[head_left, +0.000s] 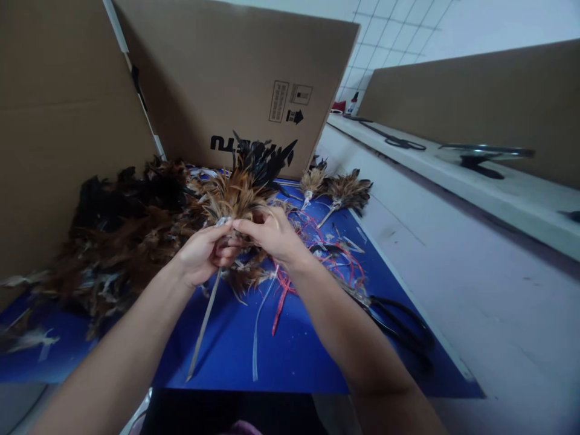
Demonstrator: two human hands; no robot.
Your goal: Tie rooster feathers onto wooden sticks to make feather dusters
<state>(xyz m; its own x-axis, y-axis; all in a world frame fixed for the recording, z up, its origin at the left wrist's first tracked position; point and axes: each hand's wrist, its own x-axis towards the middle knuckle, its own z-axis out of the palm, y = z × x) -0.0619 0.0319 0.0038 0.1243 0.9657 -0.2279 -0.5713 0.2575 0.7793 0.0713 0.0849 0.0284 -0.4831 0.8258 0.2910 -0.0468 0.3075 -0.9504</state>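
Observation:
My left hand (202,254) is closed around the base of a brown and black feather bunch (240,187) mounted on a thin stick (203,323) that slants down toward me. Pinching at the same base from the right is my right hand (269,232), fingers pressed together against the bunch's bound part. Whether the fingers also hold a strip or thread there is unclear. Both hands meet above a blue mat (290,350).
A heap of loose dark feathers (118,235) lies left. Two finished feather bunches (338,193) rest at the back. Red strings (317,260) and pale strips (258,326) lie on the mat, black scissors (399,326) to the right. Cardboard panels (217,78) stand behind.

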